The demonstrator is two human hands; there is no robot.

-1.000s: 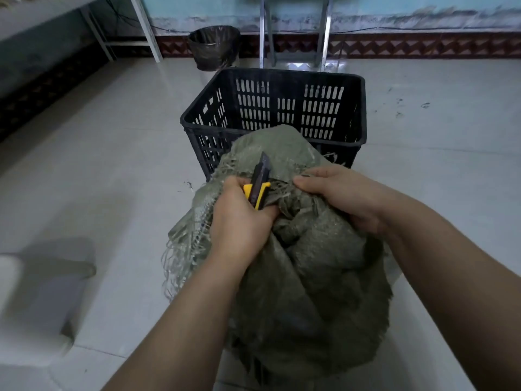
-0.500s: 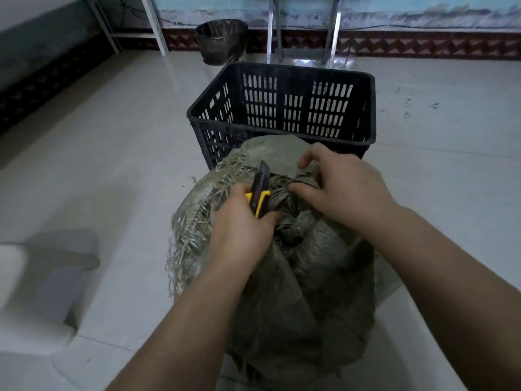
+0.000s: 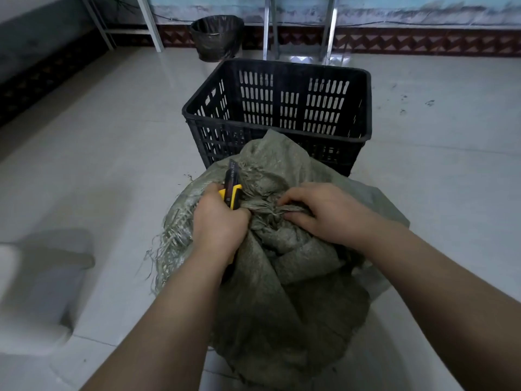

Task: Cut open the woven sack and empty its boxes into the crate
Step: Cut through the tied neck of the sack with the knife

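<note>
Woven green sack (image 3: pixel 282 266) stands on the floor just near of the black crate (image 3: pixel 277 114), neck bunched and frayed, still shut. My right hand (image 3: pixel 324 213) has dropped from the top flap to pinch the tie; my left hand (image 3: pixel 218 221) grips the yellow knife (image 3: pixel 232 187), ready to cut.

A pale, glossy tiled floor (image 3: pixel 112 142) carries everything. A green woven sack (image 3: pixel 282 292) sits on it in the near middle, its frayed strands trailing onto the tiles. Just behind the sack stands a black slotted plastic crate (image 3: pixel 282 88); whether the two touch cannot be told. Farther back, near the wall edge of the floor, a dark waste bin (image 3: pixel 217 38) stands between metal frame legs (image 3: pixel 149 24). A blurred white object (image 3: pixel 31 292) rests at the near left.
</note>
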